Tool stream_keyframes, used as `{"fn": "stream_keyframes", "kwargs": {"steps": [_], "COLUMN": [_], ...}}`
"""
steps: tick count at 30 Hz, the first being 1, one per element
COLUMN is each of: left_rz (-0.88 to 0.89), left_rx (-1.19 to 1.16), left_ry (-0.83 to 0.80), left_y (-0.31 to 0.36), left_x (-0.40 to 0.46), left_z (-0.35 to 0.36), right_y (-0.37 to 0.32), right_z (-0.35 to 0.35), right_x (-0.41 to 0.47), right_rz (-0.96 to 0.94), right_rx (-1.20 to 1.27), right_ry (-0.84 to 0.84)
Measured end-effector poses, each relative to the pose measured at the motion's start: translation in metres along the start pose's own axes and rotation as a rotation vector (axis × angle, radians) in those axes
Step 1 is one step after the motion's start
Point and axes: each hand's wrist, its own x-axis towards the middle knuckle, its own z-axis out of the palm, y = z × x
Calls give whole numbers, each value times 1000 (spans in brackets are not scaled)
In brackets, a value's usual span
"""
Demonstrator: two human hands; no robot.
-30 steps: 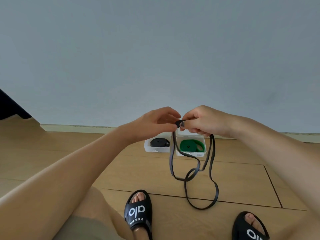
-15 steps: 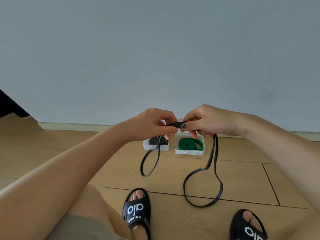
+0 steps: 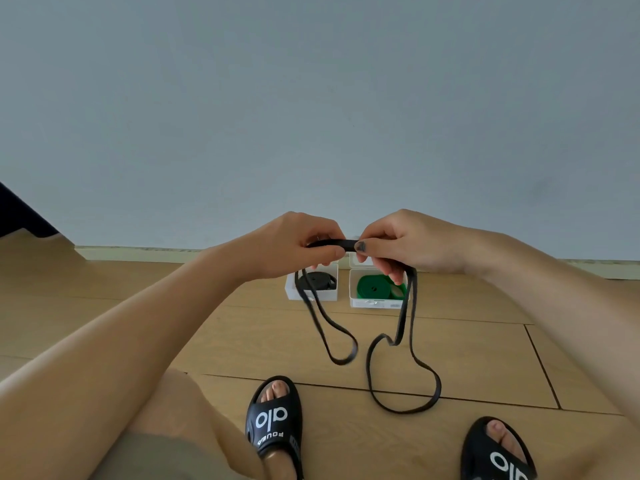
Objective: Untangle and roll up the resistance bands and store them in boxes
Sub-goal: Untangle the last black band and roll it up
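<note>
Black resistance band (image 3: 401, 327) stretched taut between both hands: left hand (image 3: 294, 244) pinches one end, right hand (image 3: 398, 242) pinches the other, loops dangling beneath them. Just beyond the hands, two white boxes (image 3: 311, 296) hold a black roll (image 3: 317, 281) and a green roll (image 3: 375, 289).

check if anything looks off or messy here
Nothing looks damaged or spilled. The black band, pinched between the left hand and the right hand, hangs in two loose loops, not yet rolled. Both boxes hold rolled bands.
</note>
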Motion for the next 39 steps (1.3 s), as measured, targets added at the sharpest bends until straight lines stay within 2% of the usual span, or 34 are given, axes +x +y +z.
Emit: {"fn": "stream_keyframes", "kwargs": {"steps": [6,12,19,24,31,35,39], "left_rz": [-99,-182,-104,-110,-199,-168,-101], "left_rx": [-109,-24,-152,-270,-181,-213,-220], "left_ry": [-141,-223,-125,-170,-196,-155,-132], "left_y": [3,-8,2,5,-20,-9,2], "left_x": [-6,-7,-9,-7,-15,-9,-2], "left_z": [-8,-9,-4,-3,-9,-4,3], "right_y": [7,9,1,-2,23,15,1], "right_z": [-3,-9,6,14,-12,-2,23], "right_x": [1,3,10,16,10,13,20], "right_rz": [13,8,26,-33,22,66,17], "right_rx": [90,140,248,60,148,185,91], "right_ry": [-58,-71,-105,61,125,53,-12]}}
